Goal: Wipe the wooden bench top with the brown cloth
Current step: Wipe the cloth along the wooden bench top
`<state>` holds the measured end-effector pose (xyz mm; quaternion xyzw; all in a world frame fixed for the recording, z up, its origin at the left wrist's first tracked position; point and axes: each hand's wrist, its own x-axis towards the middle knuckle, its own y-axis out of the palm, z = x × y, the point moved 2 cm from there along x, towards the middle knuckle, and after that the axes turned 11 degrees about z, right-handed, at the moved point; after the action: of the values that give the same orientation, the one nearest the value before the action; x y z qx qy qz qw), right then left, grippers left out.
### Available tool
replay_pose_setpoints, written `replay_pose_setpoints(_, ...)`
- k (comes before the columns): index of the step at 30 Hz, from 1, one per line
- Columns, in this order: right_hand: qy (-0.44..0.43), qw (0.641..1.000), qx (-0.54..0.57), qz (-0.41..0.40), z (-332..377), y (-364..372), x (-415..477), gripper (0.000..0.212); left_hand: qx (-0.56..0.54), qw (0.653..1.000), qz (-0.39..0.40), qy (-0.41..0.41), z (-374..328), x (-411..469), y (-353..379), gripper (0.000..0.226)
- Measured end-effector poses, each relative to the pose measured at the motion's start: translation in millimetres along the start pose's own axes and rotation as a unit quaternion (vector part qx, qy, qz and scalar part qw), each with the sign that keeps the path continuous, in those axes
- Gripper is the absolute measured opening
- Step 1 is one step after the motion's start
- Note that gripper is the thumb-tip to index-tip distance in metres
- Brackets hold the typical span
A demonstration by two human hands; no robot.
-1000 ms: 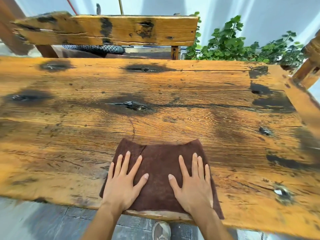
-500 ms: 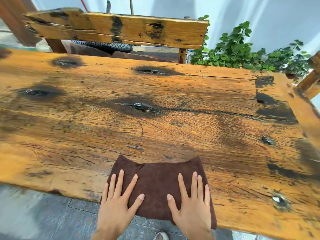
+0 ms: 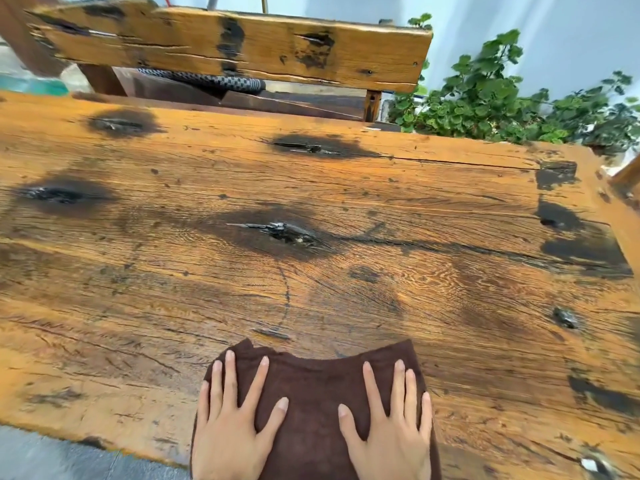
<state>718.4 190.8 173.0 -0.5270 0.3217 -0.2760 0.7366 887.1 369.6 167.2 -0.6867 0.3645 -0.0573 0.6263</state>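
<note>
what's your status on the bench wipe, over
Pressing flat on brown cloth: left hand, right hand. Cloth at near edge of bench top. No obstacle visible ahead.

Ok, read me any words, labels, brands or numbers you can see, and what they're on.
None: no writing shows anywhere.
The brown cloth has no tag in view; the wooden bench top and the backrest plank show only grain, knots and dark stains.
</note>
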Motion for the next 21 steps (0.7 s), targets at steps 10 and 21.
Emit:
replay_pose_setpoints(10,0.007,0.998,-0.032,0.051,29.9,6.2,107.8,0.077,0.036,0.999,-0.020,0.006,3.3,110.5,-40.8,0.072)
replay_pose_setpoints(21,0.066,0.986,-0.009,0.154,76.1,-24.9,250.6,0.076,0.065,0.997,-0.009,0.041,-5.5,275.9,-102.5,0.075)
